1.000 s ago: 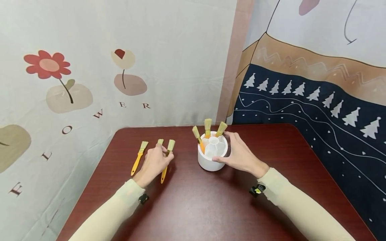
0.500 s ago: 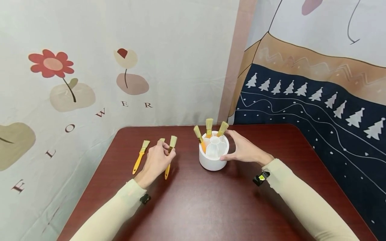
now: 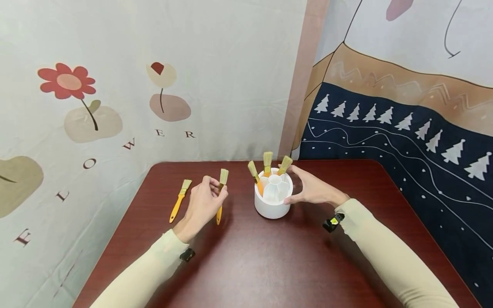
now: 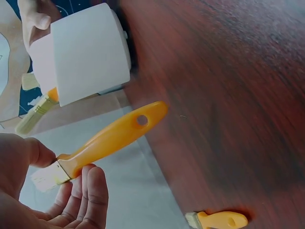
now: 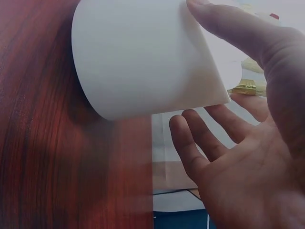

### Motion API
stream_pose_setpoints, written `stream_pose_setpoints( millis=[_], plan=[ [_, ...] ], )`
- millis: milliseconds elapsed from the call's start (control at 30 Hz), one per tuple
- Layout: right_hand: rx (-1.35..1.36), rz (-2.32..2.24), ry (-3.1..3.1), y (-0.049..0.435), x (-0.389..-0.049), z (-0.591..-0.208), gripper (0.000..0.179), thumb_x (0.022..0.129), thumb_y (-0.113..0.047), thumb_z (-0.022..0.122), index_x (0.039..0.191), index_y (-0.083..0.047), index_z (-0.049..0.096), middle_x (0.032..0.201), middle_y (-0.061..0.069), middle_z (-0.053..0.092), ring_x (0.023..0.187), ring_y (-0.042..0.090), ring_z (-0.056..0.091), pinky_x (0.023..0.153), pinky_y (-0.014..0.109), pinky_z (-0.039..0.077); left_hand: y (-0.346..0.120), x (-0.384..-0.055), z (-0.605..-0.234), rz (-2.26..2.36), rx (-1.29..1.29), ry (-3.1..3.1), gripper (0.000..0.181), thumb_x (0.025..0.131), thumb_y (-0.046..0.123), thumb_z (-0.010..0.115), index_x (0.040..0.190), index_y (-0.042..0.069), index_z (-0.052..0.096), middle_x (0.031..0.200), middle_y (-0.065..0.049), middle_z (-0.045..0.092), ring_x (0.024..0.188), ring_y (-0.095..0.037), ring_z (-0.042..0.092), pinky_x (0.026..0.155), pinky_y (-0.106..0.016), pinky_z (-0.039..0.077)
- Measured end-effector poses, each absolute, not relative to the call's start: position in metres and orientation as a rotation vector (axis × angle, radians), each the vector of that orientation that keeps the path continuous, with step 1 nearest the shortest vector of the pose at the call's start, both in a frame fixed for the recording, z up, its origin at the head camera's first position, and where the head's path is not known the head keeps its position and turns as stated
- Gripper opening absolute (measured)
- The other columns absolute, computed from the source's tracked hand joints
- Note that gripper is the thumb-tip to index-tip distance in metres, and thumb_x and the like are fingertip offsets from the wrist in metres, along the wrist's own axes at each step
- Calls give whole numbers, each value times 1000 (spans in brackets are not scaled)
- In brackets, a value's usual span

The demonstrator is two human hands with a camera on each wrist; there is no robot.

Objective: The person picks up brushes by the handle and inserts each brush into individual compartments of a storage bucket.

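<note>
My left hand (image 3: 203,202) pinches a flat paintbrush (image 4: 112,139) at its metal ferrule between thumb and fingers. Its yellow handle points down and its pale bristles point up, off the table in the head view. A round white brush holder (image 3: 271,209) with inner compartments stands to the right. Three similar brushes (image 3: 267,162) stand in it, bristles up. My right hand (image 3: 317,189) holds the holder's right side, thumb on the near rim and fingers round the far side. In the right wrist view, several fingertips (image 5: 180,126) show just off the holder's wall.
Another yellow-handled brush (image 3: 179,201) lies on the dark red table (image 3: 246,265), left of my left hand. In the left wrist view a brush (image 4: 221,220) lies on the table below. Printed cloths (image 3: 231,77) hang behind the table's back edge.
My left hand has raised its brush and shifted it slightly right. The bristles of a brush behind that hand, visible earlier, are now hidden. My right hand has stayed at the holder.
</note>
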State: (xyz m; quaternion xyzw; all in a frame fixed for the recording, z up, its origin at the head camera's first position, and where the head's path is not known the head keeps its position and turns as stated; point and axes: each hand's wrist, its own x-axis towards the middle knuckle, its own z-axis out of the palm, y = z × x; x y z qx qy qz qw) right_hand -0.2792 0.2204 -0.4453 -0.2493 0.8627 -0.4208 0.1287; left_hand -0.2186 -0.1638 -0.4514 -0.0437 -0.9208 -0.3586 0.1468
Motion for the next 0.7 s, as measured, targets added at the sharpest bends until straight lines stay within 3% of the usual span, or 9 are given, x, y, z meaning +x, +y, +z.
stream_pose_setpoints(
  millis=[467,700],
  plan=[
    [-763,-1268,2496,222,-281,-450,109,86,-31,107,174,-17,45,173,12,59,157,38,61,125,61,58,-156,-216,-448,-1077,-159,-2557,28,105,25,84,119,6,69,99,-10,81,85,-21,77,80,-33,61],
    [-741,-1309,2495,223,-280,-454,102,86,-31,107,169,-15,49,163,13,65,146,36,68,119,55,64,-149,-212,-444,-1118,-171,-2510,26,105,23,84,118,7,68,100,-9,81,86,-21,79,81,-30,63]
  ],
)
